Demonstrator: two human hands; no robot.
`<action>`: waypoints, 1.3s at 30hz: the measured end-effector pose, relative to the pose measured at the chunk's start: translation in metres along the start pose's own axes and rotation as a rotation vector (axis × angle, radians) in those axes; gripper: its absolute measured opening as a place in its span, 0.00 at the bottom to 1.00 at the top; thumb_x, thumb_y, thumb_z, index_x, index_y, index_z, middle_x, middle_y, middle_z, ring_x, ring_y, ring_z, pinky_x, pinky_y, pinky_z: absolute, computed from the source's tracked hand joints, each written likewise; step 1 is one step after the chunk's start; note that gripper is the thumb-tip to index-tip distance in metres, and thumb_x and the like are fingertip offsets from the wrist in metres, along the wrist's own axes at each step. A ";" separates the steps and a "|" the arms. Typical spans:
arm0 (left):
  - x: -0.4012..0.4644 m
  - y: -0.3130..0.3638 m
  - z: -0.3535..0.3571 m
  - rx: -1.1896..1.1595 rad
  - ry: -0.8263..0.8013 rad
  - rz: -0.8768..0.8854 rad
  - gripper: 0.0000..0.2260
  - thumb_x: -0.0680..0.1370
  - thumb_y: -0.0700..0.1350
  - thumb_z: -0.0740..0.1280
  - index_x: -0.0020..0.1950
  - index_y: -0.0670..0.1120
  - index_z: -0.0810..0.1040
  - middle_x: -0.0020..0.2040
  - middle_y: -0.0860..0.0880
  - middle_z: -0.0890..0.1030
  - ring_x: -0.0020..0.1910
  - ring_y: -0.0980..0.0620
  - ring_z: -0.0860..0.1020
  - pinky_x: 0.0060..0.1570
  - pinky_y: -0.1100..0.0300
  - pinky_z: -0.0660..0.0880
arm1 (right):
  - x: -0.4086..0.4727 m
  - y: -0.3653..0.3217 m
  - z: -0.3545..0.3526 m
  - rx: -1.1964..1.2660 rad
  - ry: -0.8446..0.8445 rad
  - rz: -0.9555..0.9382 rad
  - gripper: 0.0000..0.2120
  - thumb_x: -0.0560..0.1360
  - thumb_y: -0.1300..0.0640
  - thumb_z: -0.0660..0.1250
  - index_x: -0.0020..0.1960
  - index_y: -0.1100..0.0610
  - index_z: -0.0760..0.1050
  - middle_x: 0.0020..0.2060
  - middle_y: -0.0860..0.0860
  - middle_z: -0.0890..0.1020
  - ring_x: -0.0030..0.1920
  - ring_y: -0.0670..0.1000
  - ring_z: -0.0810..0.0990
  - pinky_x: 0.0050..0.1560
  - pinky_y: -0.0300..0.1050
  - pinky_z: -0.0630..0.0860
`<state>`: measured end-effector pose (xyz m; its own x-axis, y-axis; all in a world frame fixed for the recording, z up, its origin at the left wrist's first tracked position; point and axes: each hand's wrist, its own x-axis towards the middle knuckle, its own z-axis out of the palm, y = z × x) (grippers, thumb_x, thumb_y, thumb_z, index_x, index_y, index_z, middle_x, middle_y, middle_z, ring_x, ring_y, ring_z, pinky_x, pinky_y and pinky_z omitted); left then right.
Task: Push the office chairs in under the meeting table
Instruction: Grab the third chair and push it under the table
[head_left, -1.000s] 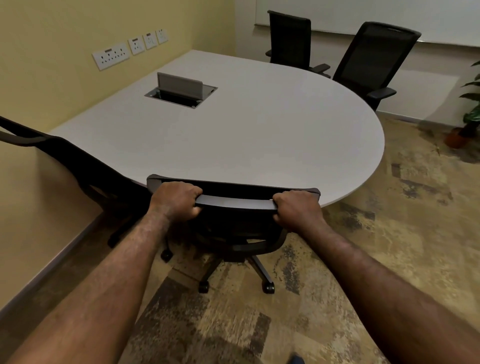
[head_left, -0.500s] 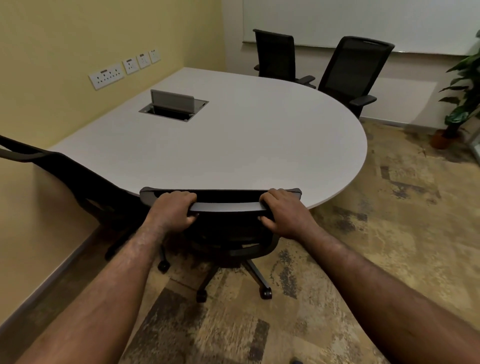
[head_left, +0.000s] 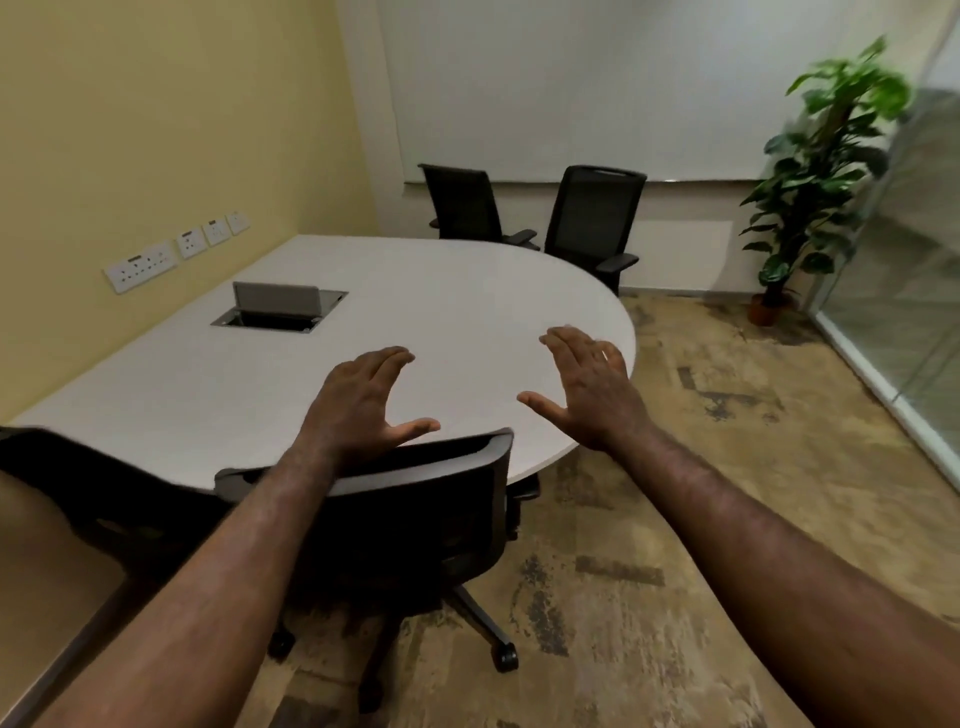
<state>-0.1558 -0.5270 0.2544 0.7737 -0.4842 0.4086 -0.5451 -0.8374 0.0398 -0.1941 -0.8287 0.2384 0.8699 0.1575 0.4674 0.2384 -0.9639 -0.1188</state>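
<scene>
Head view: left hand (head_left: 358, 400) and right hand (head_left: 592, 389) spread, holding nothing.

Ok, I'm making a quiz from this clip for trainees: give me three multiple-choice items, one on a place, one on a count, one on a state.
1. Where is the potted plant?
A. on the table
B. in the far right corner of the floor
C. beside the wall sockets

2. How many chairs stand at the table's far side?
A. two
B. four
C. none

3. What are the hands doing?
A. gripping the near chair
B. lifting a laptop
C. open, holding nothing

Answers: B, its pot sits on the floor by the glass wall; A, two black backs show there; C, the left hand and right hand have spread fingers above the table.
</scene>
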 end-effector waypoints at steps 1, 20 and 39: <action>0.014 0.010 -0.001 0.001 0.009 0.018 0.42 0.68 0.74 0.59 0.72 0.48 0.66 0.71 0.48 0.71 0.68 0.47 0.70 0.66 0.49 0.66 | 0.003 0.012 -0.009 -0.015 0.020 0.015 0.36 0.76 0.33 0.57 0.75 0.56 0.58 0.75 0.54 0.62 0.75 0.53 0.57 0.73 0.58 0.53; 0.317 0.196 0.076 -0.061 0.104 0.207 0.45 0.67 0.76 0.56 0.74 0.48 0.63 0.74 0.46 0.69 0.71 0.45 0.68 0.68 0.46 0.65 | 0.056 0.316 -0.087 -0.190 0.148 0.238 0.38 0.76 0.34 0.57 0.76 0.56 0.56 0.75 0.55 0.61 0.76 0.54 0.56 0.72 0.62 0.53; 0.542 0.245 0.267 -0.116 -0.017 0.258 0.48 0.67 0.78 0.53 0.76 0.47 0.59 0.75 0.45 0.66 0.73 0.44 0.65 0.70 0.46 0.61 | 0.139 0.543 -0.002 -0.259 0.035 0.406 0.41 0.74 0.30 0.46 0.78 0.55 0.51 0.78 0.53 0.56 0.77 0.53 0.50 0.74 0.59 0.48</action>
<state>0.2163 -1.0622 0.2420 0.6093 -0.6825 0.4037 -0.7573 -0.6517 0.0413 0.0554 -1.3303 0.2407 0.8544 -0.2457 0.4579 -0.2367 -0.9684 -0.0781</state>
